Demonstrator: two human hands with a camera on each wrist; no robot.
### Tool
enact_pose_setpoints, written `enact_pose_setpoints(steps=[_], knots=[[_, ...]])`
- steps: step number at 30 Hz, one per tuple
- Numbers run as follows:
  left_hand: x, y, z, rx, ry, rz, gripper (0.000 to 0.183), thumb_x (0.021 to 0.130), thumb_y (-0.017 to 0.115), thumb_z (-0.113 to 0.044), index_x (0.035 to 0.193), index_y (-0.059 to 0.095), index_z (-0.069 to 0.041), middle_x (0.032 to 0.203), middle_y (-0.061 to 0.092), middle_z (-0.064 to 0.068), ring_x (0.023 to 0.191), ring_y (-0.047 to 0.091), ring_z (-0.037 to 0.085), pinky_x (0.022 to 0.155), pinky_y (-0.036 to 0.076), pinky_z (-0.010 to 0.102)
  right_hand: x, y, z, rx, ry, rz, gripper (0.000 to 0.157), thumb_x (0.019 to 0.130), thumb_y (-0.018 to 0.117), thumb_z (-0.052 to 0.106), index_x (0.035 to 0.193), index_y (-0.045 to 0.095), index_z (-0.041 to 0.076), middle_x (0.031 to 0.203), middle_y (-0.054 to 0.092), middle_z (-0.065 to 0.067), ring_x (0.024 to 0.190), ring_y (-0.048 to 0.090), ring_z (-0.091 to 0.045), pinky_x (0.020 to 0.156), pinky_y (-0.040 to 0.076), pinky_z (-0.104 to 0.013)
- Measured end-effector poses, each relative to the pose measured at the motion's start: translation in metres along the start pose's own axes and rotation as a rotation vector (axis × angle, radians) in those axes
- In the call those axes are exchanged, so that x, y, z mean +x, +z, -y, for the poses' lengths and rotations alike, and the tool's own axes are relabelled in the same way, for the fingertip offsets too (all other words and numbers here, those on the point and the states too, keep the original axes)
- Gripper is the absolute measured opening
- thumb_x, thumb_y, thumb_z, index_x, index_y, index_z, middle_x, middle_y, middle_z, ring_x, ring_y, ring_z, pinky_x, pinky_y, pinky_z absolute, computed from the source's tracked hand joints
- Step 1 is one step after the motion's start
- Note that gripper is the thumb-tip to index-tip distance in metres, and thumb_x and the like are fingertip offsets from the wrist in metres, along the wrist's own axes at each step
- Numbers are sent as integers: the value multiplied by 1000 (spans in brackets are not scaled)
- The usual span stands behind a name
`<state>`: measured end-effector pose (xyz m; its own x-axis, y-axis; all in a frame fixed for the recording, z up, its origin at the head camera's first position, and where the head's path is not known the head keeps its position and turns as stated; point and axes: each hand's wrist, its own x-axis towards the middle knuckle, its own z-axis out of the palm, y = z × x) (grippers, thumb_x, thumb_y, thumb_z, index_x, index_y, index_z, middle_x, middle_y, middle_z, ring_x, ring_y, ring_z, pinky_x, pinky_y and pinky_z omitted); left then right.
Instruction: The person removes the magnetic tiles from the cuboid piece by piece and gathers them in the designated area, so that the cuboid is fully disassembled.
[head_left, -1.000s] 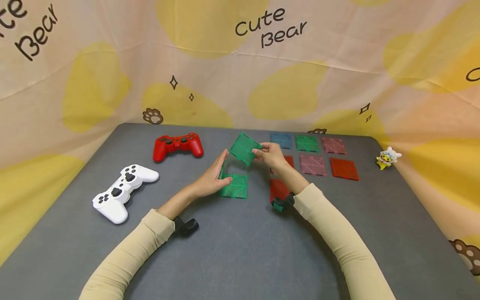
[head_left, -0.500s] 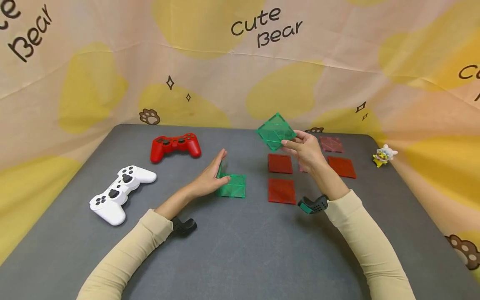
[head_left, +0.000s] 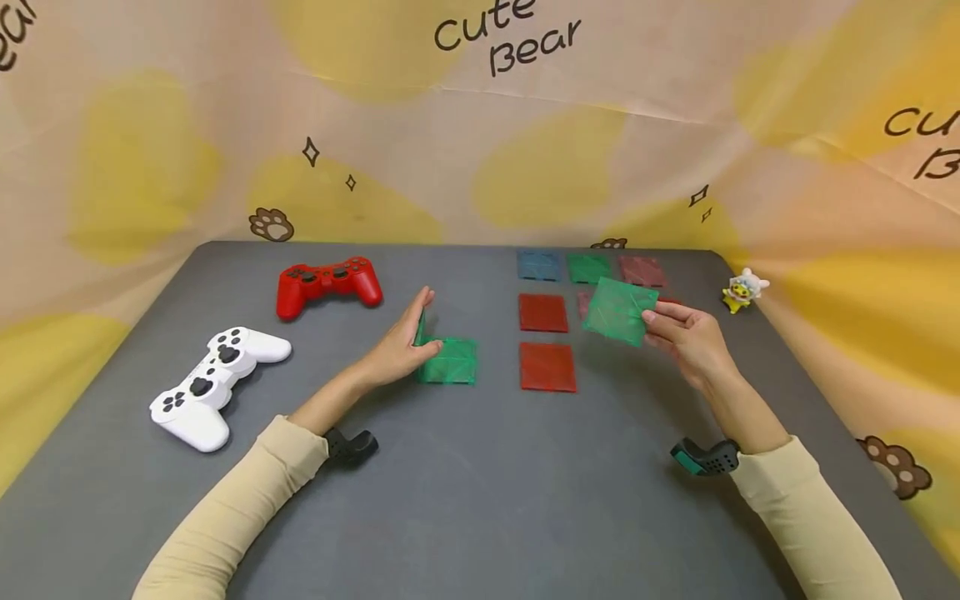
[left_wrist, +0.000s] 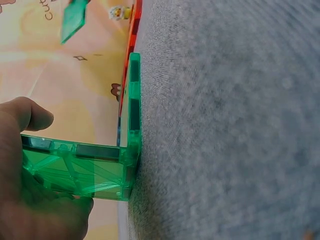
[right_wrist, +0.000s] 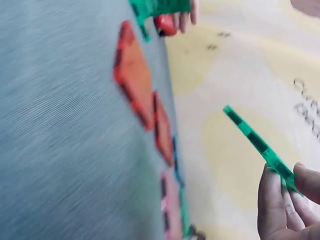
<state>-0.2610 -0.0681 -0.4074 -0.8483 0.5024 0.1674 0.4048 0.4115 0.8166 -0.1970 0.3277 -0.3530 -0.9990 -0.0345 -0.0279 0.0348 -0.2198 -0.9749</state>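
Observation:
My right hand [head_left: 693,342] pinches a translucent green magnetic tile [head_left: 618,311] by its edge, thumb against fingers, raised above the right part of the table. In the right wrist view the held tile [right_wrist: 257,142] shows edge-on. My left hand [head_left: 397,346] rests with straight fingers against the outer face of an upright green magnetic tile [left_wrist: 75,165], its thumb spread on the other side. That tile meets the left edge of a flat green magnetic tile [head_left: 450,362] at a corner. In the head view the left hand mostly hides the upright tile.
Two red tiles [head_left: 548,367] lie right of the green pair. Behind are blue [head_left: 539,266], green [head_left: 589,267] and pink [head_left: 642,271] tiles. Others are partly hidden by the held tile. A red controller [head_left: 328,285], white controller [head_left: 217,383] and small figurine [head_left: 744,290] stand around.
My right hand has carried its green tile from beside the left hand to the right, up and then lower again. My left hand stays at the upright tile. The head view has shifted slightly.

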Motion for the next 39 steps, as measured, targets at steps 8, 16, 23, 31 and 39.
enact_pose_setpoints(steps=[8, 16, 23, 31, 39], knots=[[0, -2, 2, -16, 9, 5, 85, 86, 54, -10, 147, -4, -4, 154, 8, 15, 143, 7, 26, 113, 10, 47, -1, -36, -19, -516, 186, 71, 56, 92, 54, 16, 131, 34, -17, 84, 61, 18, 76, 60, 5, 71, 51, -15], [0, 0, 3, -9, 9, -2, 86, 85, 55, -9, 147, -4, -4, 153, 9, 16, 142, 8, 27, 112, 10, 49, 7, -37, -32, -660, 267, 88, 56, 89, 57, 13, 130, 36, -18, 89, 59, 10, 78, 60, 4, 74, 52, -21], [-1, -3, 3, 0, 1, 0, 86, 86, 55, -12, 147, -5, -7, 154, 9, 13, 142, 8, 25, 112, 10, 48, 9, -27, -33, -752, 247, 32, 52, 86, 61, 10, 127, 42, -16, 91, 64, 0, 72, 60, 2, 70, 53, -22], [-2, -4, 1, -16, -3, -2, 85, 86, 54, -9, 147, -5, -6, 154, 9, 14, 143, 7, 25, 113, 10, 48, 7, -15, -32, -973, 207, -48, 50, 83, 66, 13, 123, 49, -13, 104, 58, -22, 68, 60, -5, 66, 54, -25], [-5, -7, -9, -17, -17, 15, 85, 86, 53, -7, 147, -6, -5, 154, 8, 13, 143, 6, 25, 112, 9, 49, 7, -6, -30, -1218, 109, -50, 47, 81, 67, 17, 116, 56, -12, 97, 64, -22, 74, 63, -21, 63, 50, -29]])
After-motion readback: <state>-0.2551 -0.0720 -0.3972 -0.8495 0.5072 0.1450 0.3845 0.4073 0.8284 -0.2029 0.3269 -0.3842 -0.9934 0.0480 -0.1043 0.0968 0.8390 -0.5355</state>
